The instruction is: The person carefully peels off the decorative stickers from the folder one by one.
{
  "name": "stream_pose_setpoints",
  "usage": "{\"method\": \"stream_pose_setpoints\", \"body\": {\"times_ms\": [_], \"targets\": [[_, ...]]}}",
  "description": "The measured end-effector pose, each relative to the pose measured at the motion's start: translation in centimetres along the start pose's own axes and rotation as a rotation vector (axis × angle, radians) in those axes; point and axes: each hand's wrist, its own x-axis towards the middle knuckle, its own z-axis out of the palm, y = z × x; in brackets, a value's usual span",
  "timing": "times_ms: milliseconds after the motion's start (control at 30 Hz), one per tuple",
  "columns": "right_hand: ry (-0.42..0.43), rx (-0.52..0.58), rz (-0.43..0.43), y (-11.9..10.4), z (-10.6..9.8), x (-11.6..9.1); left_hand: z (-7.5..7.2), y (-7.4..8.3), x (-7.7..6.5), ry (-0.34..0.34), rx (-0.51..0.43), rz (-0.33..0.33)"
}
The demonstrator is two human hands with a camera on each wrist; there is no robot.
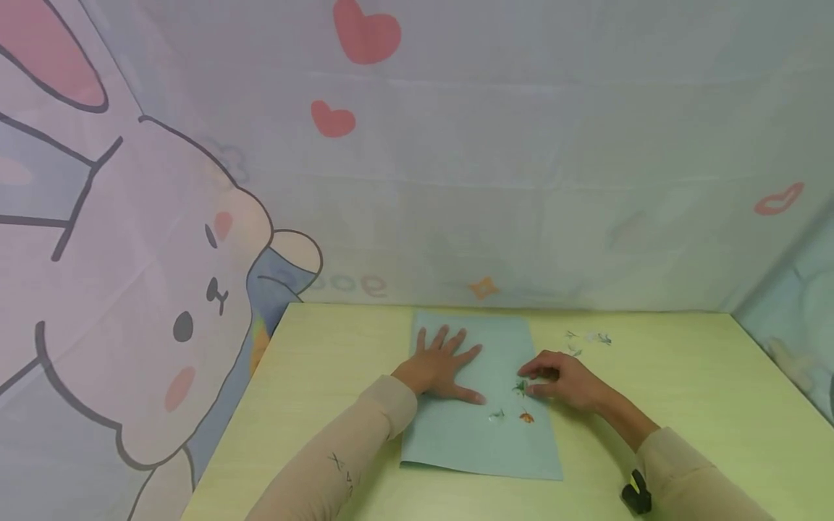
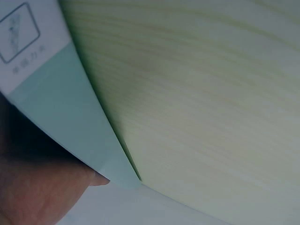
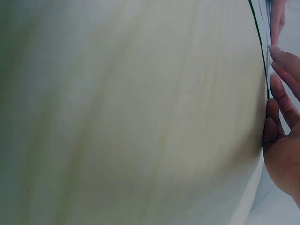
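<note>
A pale blue-green folder (image 1: pixel 482 449) lies on the table. My left hand (image 1: pixel 439 367) rests flat on its upper left part, fingers spread. At the folder's right edge is my right hand (image 1: pixel 567 380), its thumb and bent fingers apart around a small green leafy sticker (image 1: pixel 520 388). Below that sticker, an orange flower sticker (image 1: pixel 526 417) and a pale one with a green stem (image 1: pixel 497 416) lie on the folder. The left wrist view catches a folder corner (image 2: pixel 70 112) with a white printed label (image 2: pixel 33 42). In the right wrist view, fingertips (image 3: pixel 276 84) are at the folder's edge.
Several small plant-like cutouts (image 1: pixel 589 339) lie on the yellow wood-grain table (image 1: pixel 684 391), beyond my right hand. A black and yellow object (image 1: pixel 636 494) sits beside the right sleeve. A curtain (image 1: pixel 521 181) printed with hearts and a rabbit hangs behind the table.
</note>
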Motion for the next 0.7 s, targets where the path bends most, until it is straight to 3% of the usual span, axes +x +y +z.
{"method": "stream_pose_setpoints", "body": {"times_ms": [700], "targets": [[-0.040, -0.026, -0.031, -0.75, -0.18, 0.18, 0.27, -0.13, 0.12, -0.006, -0.014, 0.003]]}}
